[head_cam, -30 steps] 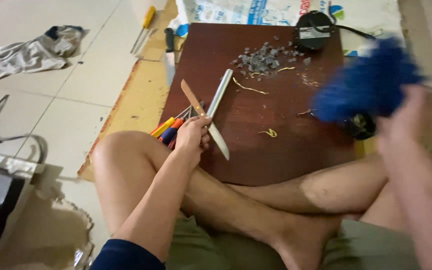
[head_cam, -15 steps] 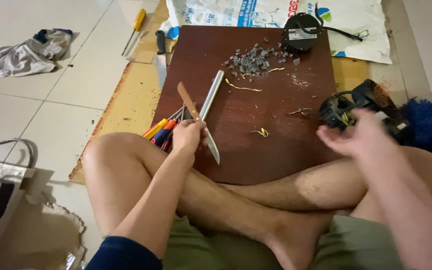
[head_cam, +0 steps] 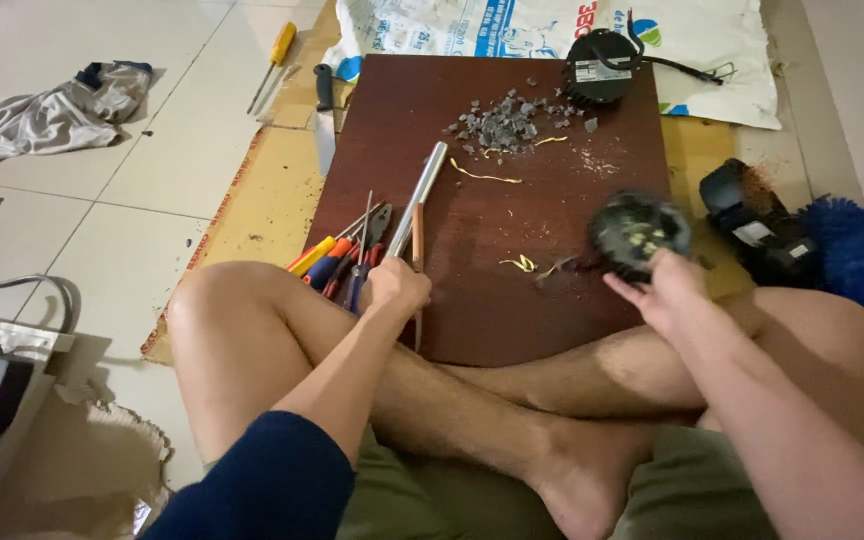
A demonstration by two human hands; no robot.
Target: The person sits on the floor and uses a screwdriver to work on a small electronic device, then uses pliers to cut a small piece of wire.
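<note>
I sit cross-legged on the floor before a dark red-brown board [head_cam: 542,150]. My left hand [head_cam: 395,288] rests at the board's near left edge, closed on a knife with a wooden handle [head_cam: 418,238] whose blade points back toward my legs. A silver metal tube [head_cam: 417,198] lies right beside the knife. My right hand [head_cam: 664,290] holds a round black part [head_cam: 640,232], blurred by motion, just above the board's right side.
Pliers and screwdrivers with red, yellow and blue handles [head_cam: 337,262] lie left of my left hand. Grey chips [head_cam: 507,122] and a round black device [head_cam: 602,66] sit at the board's far end. A black casing [head_cam: 757,222] and blue mop head [head_cam: 862,255] lie to the right.
My right hand put the blue mop head down at the right, took the round black part from there and brought it over the board. My left hand stayed on the knife, which turned more upright.
</note>
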